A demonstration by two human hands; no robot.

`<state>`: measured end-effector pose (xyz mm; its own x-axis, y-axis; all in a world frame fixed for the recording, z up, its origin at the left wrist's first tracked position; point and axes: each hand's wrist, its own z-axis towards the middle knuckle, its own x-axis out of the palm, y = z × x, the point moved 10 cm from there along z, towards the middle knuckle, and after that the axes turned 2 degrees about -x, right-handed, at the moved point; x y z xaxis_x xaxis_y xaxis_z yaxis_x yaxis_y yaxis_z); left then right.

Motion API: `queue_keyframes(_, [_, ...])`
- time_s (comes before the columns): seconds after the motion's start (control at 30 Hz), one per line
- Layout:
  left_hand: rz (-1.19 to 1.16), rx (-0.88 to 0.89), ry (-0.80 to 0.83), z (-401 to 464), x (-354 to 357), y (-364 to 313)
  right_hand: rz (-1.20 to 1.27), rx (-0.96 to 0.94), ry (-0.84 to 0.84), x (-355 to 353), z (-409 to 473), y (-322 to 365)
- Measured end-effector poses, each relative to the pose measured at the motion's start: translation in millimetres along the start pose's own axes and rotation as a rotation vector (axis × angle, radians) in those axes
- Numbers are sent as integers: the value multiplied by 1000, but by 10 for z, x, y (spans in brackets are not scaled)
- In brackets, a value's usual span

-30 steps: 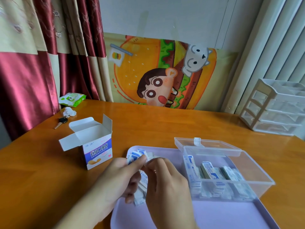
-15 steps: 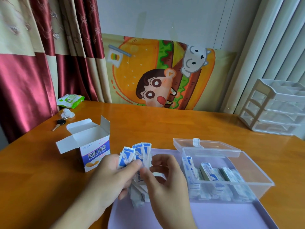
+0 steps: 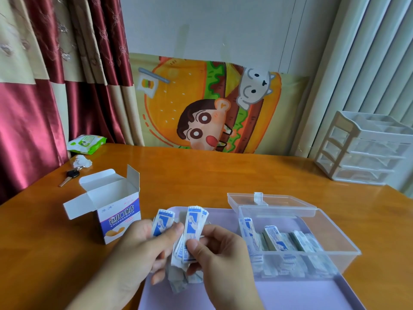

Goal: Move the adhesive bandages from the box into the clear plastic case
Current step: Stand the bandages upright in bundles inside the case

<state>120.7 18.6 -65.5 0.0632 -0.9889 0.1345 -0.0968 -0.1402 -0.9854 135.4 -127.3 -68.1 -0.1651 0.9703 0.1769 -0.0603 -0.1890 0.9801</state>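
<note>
The open white and blue bandage box [image 3: 118,217] stands upright on the table, left of the tray, flaps raised. My left hand [image 3: 143,251] grips a fanned bundle of wrapped bandages [image 3: 191,229] above the lilac tray [image 3: 312,296]. My right hand [image 3: 220,260] pinches the same bundle from the right, thumb on the front strips. The clear plastic case [image 3: 330,238] sits on the tray to the right, lid open toward the back, with several bandages [image 3: 277,242] standing inside it. The lower ends of the held bundle hang behind my fingers.
A white drawer unit [image 3: 366,151] stands at the back right of the wooden table [image 3: 201,175]. A key [image 3: 70,176], a crumpled tissue [image 3: 81,162] and a green wipes pack [image 3: 87,143] lie at the back left. A cartoon burger cloth hangs behind the table.
Both hands have lifted the bundle a little and spread it, so more blue and white strips show above my fingers. Box and case have not moved.
</note>
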Motion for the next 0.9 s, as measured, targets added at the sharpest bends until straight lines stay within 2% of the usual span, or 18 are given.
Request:
queue_keyframes(0.17, [14, 25, -6, -26, -6, -35, 7, 25, -20, -12, -18, 0])
queue_keyframes(0.5, [70, 109, -118, -18, -175, -102, 93, 76, -39, -20, -70, 52])
queue_keyframes(0.57, [34, 109, -107, -15, -164, -102, 102, 78, -38, -22, -66, 43])
queue_keyframes(0.63, [-105, 59, -88, 2, -165, -54, 126, 83, -25, -11, -65, 36])
queue_keyframes(0.73, [-310, -27, 53, 8, -48, -17, 141, 74, 3, 11, -46, 25])
queue_keyframes(0.8, [-308, -40, 114, 3, 18, -4, 129, 53, 44, 57, -38, 27])
queue_keyframes(0.9, [-241, -59, 69, 5, 38, 70, 121, 32, 124, 151, -49, 49])
